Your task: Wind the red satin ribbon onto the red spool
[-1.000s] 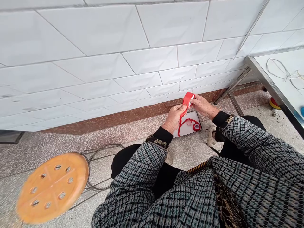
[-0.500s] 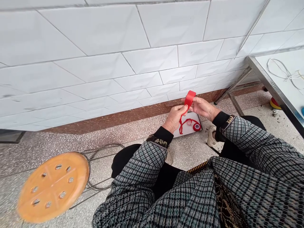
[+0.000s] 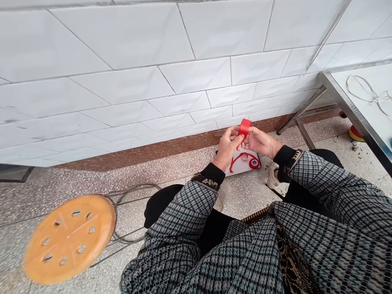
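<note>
Both of my hands are raised in front of me, pinching a loop of red ribbon between their fingertips. My left hand grips its lower left side, my right hand holds its right side. The ribbon trails down to a white box on the floor, where a red ribbon spool lies with a loose curl of ribbon beside it. My patterned sleeves fill the lower frame.
An orange round stool with a wire frame stands at lower left. A metal-edged table with white cords on it is at right, a red-yellow object under it. A white tiled wall lies ahead.
My hands have come closer together and the ribbon loop has been folded tighter between the fingertips. The hanging tail is shorter.
</note>
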Motion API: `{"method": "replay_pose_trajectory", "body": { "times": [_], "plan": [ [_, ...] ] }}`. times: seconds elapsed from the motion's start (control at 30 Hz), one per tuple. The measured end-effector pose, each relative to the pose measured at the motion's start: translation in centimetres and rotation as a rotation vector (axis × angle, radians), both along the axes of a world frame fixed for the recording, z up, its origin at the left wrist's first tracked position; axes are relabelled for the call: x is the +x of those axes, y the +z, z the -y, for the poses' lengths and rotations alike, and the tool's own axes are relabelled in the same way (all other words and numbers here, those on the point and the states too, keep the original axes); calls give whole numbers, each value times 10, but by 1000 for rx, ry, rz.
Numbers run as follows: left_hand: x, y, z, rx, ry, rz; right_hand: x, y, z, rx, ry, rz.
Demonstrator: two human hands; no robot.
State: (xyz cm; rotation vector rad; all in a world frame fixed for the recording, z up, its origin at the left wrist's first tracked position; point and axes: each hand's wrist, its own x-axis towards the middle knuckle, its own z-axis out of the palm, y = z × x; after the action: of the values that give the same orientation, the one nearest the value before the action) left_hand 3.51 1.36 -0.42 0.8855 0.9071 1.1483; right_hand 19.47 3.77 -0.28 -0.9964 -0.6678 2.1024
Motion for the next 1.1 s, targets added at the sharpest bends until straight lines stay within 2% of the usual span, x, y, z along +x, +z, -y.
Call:
{"method": "replay_pose_trajectory", "body": {
  "times": [0.27, 0.5, 0.57, 0.63, 0.7, 0.8, 0.87, 0.93, 1.03, 1.1],
  "plan": [
    [-5, -2, -5, -7, -68, 43, -4, 3, 3, -49, -72, -22],
    [-12, 1, -7, -28, -153, 89, -1, 4, 0, -33, -40, 15],
    [-15, 2, -7, -45, -173, 102, 2, 6, -2, 47, -16, 59],
    [-20, 3, -7, -48, -198, 105, 8, 9, -7, 205, 15, 144],
    [-25, 3, -6, -42, -233, 104, 16, 13, -13, 457, 71, 285],
    [-29, 5, -2, -55, -292, 92, 27, 21, -24, 919, 206, 542],
    [-29, 6, 1, -87, -310, 78, 33, 29, -28, 1123, 279, 655],
    [-27, 9, 3, -108, -278, 82, 35, 36, -29, 1164, 280, 706],
    [-23, 12, 3, -112, -168, 116, 35, 45, -27, 1063, 159, 732],
    [-23, 14, 3, -118, -147, 121, 34, 47, -25, 992, 81, 736]
  ]
}}
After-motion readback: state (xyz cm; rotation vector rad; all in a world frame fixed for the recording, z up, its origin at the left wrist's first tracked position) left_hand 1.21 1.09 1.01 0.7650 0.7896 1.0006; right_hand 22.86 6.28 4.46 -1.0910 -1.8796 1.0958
